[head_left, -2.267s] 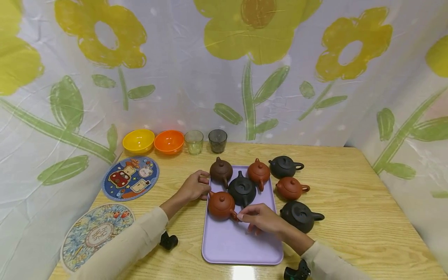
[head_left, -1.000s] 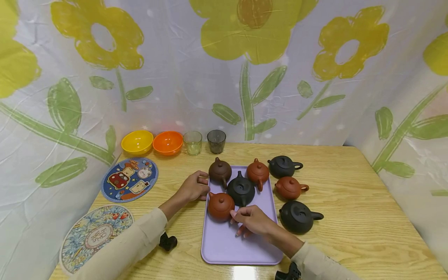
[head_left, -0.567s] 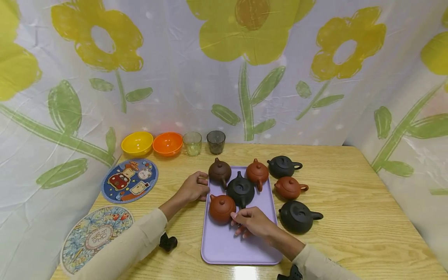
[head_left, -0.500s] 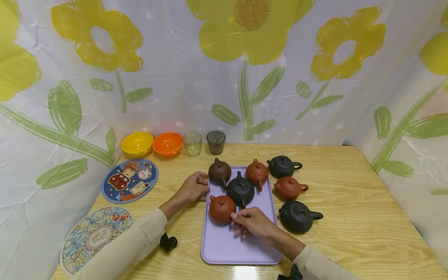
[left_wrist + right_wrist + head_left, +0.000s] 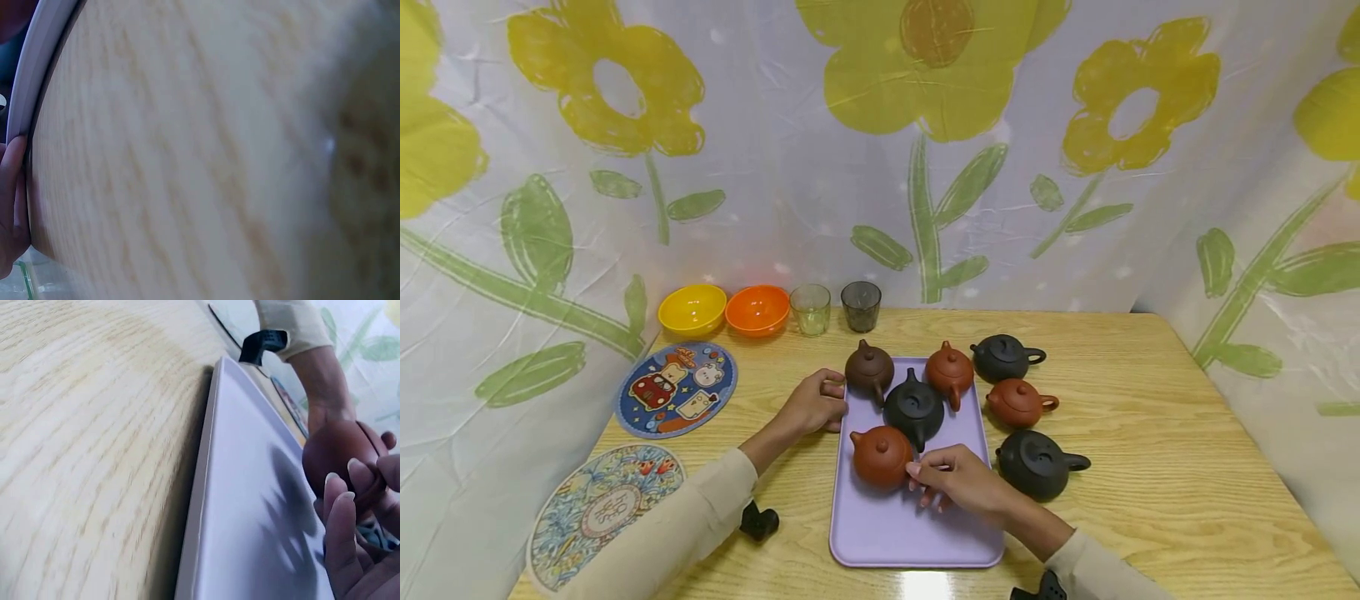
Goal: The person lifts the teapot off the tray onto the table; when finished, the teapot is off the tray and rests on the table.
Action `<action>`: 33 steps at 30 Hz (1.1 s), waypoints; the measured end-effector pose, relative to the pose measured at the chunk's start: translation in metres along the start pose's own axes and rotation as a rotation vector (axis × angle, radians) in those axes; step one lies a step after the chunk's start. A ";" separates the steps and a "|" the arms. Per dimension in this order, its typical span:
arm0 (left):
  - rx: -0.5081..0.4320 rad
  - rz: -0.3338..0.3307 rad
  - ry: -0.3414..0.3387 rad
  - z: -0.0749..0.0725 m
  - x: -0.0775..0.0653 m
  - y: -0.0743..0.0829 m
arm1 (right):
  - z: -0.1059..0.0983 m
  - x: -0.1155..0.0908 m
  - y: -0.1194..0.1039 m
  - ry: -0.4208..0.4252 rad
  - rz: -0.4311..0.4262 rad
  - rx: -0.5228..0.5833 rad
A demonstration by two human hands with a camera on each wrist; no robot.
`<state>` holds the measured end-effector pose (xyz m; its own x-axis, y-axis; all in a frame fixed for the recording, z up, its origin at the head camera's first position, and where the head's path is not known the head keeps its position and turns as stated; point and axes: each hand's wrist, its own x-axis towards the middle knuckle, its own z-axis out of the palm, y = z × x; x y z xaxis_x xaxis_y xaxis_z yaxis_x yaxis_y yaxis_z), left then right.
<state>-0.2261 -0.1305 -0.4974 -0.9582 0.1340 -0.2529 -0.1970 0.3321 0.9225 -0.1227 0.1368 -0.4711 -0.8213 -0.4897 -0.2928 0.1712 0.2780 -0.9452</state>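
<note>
My right hand (image 5: 958,482) pinches the handle of a reddish-brown clay teapot (image 5: 882,458) at the left of the lilac tray (image 5: 917,542). In the right wrist view the teapot (image 5: 337,453) appears raised off the tray, with a shadow below it. The fingers partly hide its handle. My left hand (image 5: 815,404) grips the tray's left edge; the left wrist view shows fingers (image 5: 11,181) at the rim. Beside the held pot sits a black teapot (image 5: 914,410). Farther back on the tray are a dark brown teapot (image 5: 869,368) and another reddish-brown teapot (image 5: 949,369).
Right of the tray stand a black teapot (image 5: 1002,358), a reddish teapot (image 5: 1017,402) and a larger black teapot (image 5: 1033,464). Yellow bowl (image 5: 692,309), orange bowl (image 5: 757,310), green glass (image 5: 810,310) and grey glass (image 5: 861,307) line the back. Two placemats (image 5: 677,388) lie left.
The held teapot has shifted slightly right and toward the near side, and looks larger, with my right hand moving along. My left hand has stayed at the tray's edge.
</note>
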 end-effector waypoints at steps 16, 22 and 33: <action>0.012 -0.001 -0.002 0.000 -0.002 0.002 | -0.042 -0.025 -0.004 -0.208 -0.085 -0.125; 0.021 0.000 -0.010 -0.001 -0.003 0.003 | -0.057 -0.036 0.000 -0.286 -0.135 -0.141; 0.014 -0.014 -0.013 -0.001 -0.001 0.003 | -0.080 -0.065 0.010 -0.378 -0.154 -0.103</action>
<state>-0.2255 -0.1305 -0.4940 -0.9524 0.1414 -0.2701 -0.2078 0.3469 0.9146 -0.1114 0.2374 -0.4499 -0.5724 -0.7952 -0.1999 -0.0086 0.2496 -0.9683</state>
